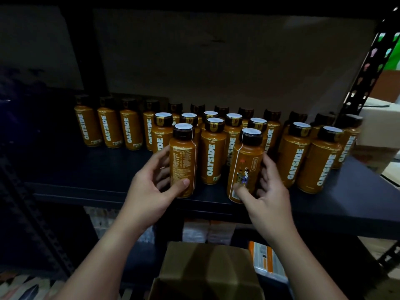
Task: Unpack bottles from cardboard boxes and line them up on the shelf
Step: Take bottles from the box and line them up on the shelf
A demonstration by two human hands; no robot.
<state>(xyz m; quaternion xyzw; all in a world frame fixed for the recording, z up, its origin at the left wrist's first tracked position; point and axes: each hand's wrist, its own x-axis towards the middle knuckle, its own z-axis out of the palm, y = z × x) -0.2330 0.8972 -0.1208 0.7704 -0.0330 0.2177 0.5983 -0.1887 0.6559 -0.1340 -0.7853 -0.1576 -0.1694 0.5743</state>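
Left hand [151,182]: thumb and curled fingers wrapped round an upright orange plastic bottle with dark cap [183,161] at the front edge of the dark shelf board [86,169]. Right hand [267,191] grips a second orange bottle [245,167], tilted slightly, same front edge. Behind both, rows of orange OATSIDE bottles [212,152] stand toward the back edge; below, open brown cardboard box [205,271], contents not visible.

Stockroom: metal shelf [324,204] of identical bottles [212,152], cardboard box [207,271].
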